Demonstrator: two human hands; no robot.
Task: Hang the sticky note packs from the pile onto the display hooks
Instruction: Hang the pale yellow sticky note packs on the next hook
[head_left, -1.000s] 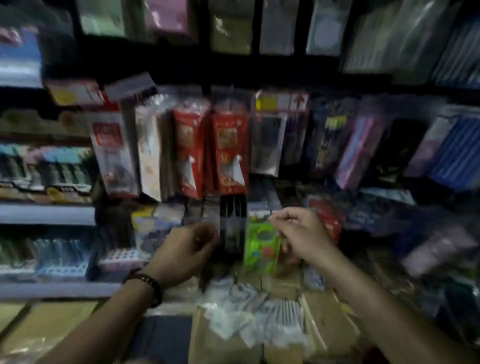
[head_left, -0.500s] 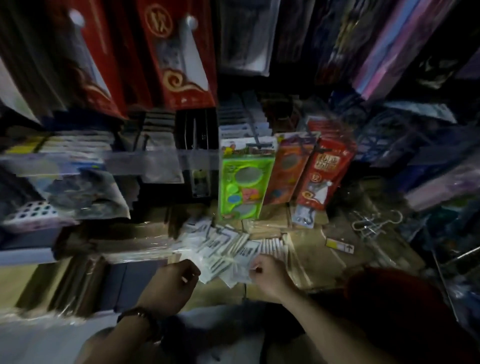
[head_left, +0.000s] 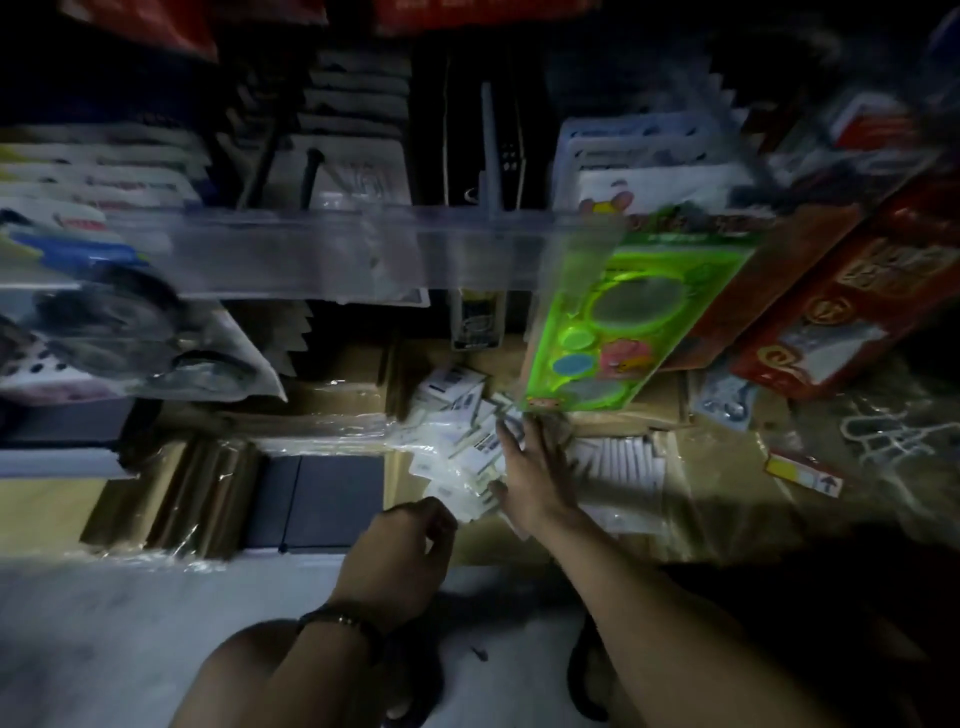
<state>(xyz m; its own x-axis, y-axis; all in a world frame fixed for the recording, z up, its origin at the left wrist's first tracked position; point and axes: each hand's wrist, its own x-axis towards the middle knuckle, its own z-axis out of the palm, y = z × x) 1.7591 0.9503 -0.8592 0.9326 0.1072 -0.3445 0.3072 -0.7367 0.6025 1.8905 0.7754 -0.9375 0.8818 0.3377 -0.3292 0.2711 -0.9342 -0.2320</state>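
Note:
A loose pile of small clear-wrapped sticky note packs with white barcode labels lies on brown cardboard low in the display. My right hand rests flat on the pile's right side, fingers spread and straight. My left hand, a dark band on its wrist, hovers just below the pile with fingers curled; whether they pinch a pack is unclear in the dim blur. No hooks are visible in this downward view.
A green stencil pack hangs right above the pile, with red packs beside it. A clear shelf rail crosses the middle. Wrapped brown stacks and a dark box sit left. Grey floor lies below.
The view has dropped from the hanging display to the bottom shelf. Both hands came down to the pile; my right hand opened flat onto the packs.

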